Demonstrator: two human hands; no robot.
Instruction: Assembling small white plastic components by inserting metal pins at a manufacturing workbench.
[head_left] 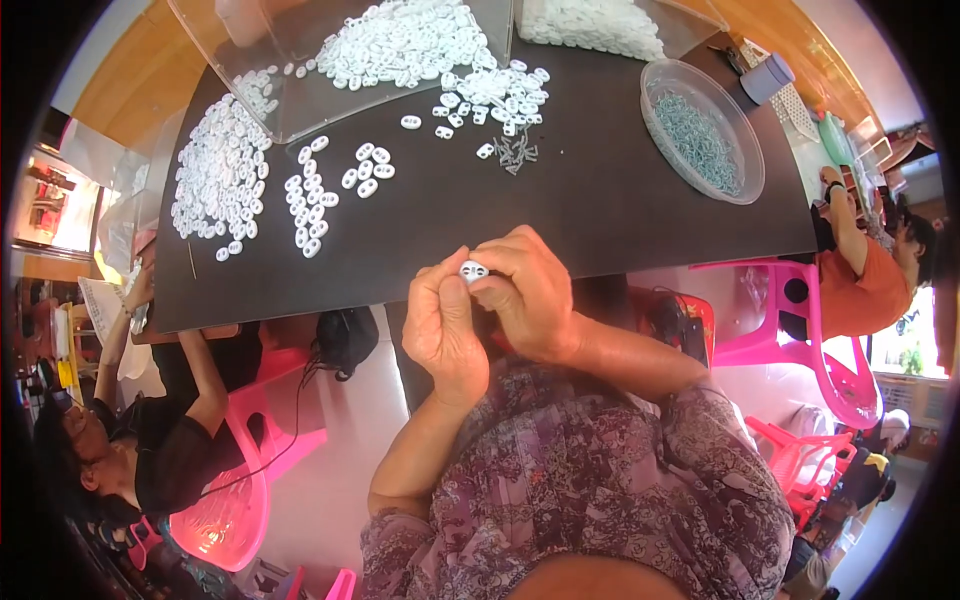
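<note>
Above the table's near edge, a small white oval plastic piece [474, 270] with dark openings in its face is pinched between my two hands. My left hand [442, 330] grips it from the left with thumb and fingers. From the other side, the thumb and forefinger of my right hand [530, 300] close on it. Beyond them on the dark table [420, 220] lie similar white pieces: a small cluster [367, 170], a row [309, 205] and a large heap [220, 165] at the left. A little pile of grey screws [515, 150] lies farther off, beside more white pieces [495, 95].
A transparent bin [400, 105] of white pieces tilts at the back. Another transparent box [690, 15] is at its right. A round tub [735, 192] holds bluish screws. Co-workers sit at left [180, 450] and right [865, 285], near pink chairs [815, 330].
</note>
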